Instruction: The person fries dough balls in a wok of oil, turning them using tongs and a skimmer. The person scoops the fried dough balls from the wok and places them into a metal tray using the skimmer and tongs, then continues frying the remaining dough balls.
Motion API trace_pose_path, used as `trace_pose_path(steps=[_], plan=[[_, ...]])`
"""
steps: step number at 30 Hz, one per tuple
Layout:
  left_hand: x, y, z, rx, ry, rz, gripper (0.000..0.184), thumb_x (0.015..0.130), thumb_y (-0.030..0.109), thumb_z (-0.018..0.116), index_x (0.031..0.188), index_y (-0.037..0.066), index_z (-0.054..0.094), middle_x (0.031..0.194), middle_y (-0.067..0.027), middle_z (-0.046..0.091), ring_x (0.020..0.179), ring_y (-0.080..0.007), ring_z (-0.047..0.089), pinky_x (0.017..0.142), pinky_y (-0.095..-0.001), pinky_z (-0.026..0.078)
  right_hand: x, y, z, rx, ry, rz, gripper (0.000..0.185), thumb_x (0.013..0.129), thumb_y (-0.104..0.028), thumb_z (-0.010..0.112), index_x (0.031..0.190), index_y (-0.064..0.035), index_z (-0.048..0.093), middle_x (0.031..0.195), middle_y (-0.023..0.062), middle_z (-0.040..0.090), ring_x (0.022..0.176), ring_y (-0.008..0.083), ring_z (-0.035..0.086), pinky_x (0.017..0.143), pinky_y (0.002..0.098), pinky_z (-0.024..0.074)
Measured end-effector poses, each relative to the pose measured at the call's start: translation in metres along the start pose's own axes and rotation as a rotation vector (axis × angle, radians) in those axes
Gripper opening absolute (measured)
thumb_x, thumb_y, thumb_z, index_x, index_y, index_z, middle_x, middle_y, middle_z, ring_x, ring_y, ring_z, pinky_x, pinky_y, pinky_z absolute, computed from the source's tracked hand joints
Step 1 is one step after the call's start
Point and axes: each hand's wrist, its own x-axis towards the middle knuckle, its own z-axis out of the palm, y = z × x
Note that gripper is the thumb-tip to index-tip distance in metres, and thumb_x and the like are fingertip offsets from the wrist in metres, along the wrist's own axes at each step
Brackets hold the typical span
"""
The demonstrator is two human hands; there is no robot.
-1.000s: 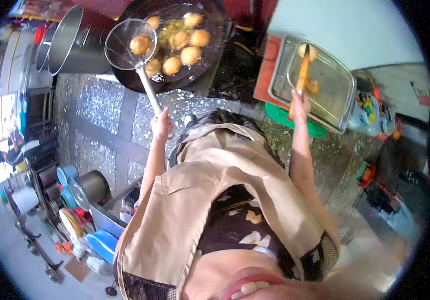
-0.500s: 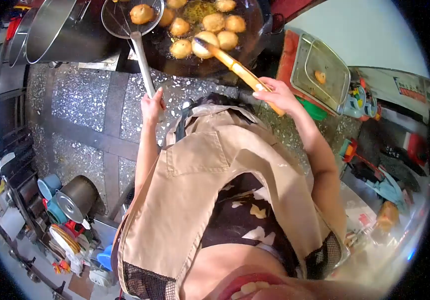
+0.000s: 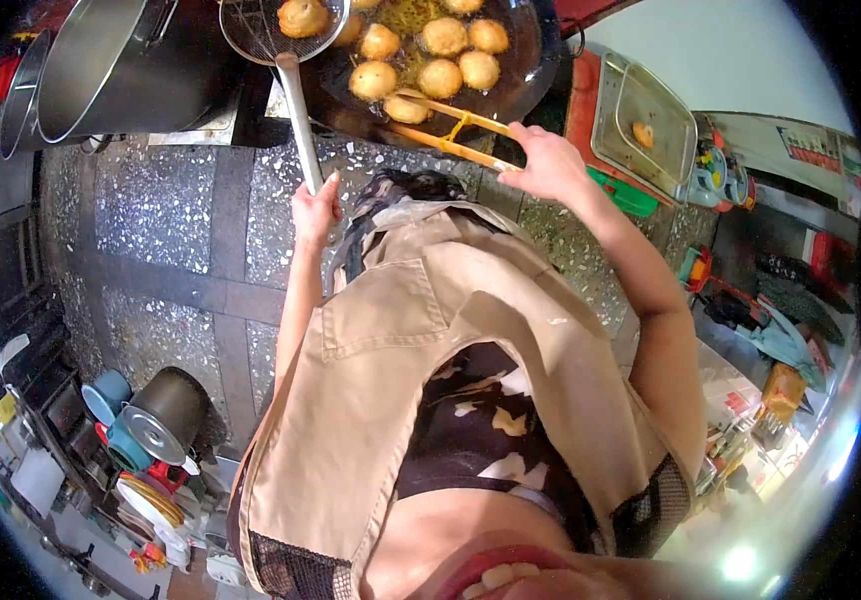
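Note:
Several golden fried balls float in oil in a dark wok. My left hand is wrapped round the metal handle of a wire strainer, whose basket sits over the wok's left side with one fried ball in it. Between the thumb and fingers of my right hand are wooden tongs, their arms spread and their tips at a ball near the wok's front edge. Whether the tips grip that ball, I cannot tell.
To the right of the wok, a metal tray holds a small fried piece, with a green container below. Large dark pots stand at the upper left. A lidded pot and blue containers are at the lower left.
My right hand has moved the tongs from the tray to the wok. The pale ball seen at the tongs over the tray is gone from there. My left hand still holds the strainer.

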Motion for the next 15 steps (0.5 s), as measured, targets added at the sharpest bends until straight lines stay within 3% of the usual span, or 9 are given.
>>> trace_pose_path(steps=[5,7,15], plan=[[-0.011,0.002,0.002,0.021,0.062,-0.021,0.025,0.081,0.023,0.062,0.071,0.003,0.051,0.051,-0.0010,0.048,0.039,-0.0097,0.045,0.036,-0.0250,0.036,0.026,0.008,0.006,0.074,0.065,0.066,0.066,0.065,-0.038,0.070,0.113,0.0011,0.049,0.099,0.0201,0.060,0.093,0.0324,0.058,0.080,0.0397,0.0475],[-0.014,-0.001,0.000,-0.019,0.052,-0.046,0.025,0.081,0.024,0.062,0.071,0.003,0.051,0.051,-0.0008,0.048,0.039,-0.0097,0.045,0.036,-0.0247,0.036,0.040,0.013,0.019,0.117,-0.061,0.106,0.065,0.064,-0.039,0.070,0.111,0.0015,0.051,0.097,0.0201,0.061,0.092,0.0326,0.059,0.080,0.0395,0.0477],[-0.037,-0.006,-0.010,0.042,0.031,-0.111,0.029,0.080,0.028,0.064,0.069,0.004,0.050,0.051,-0.0013,0.048,0.040,-0.0099,0.045,0.036,-0.0249,0.035,0.042,0.023,0.000,0.101,-0.127,0.090,0.062,0.064,-0.036,0.072,0.109,0.0014,0.052,0.098,0.0200,0.061,0.092,0.0322,0.059,0.080,0.0389,0.0482]])
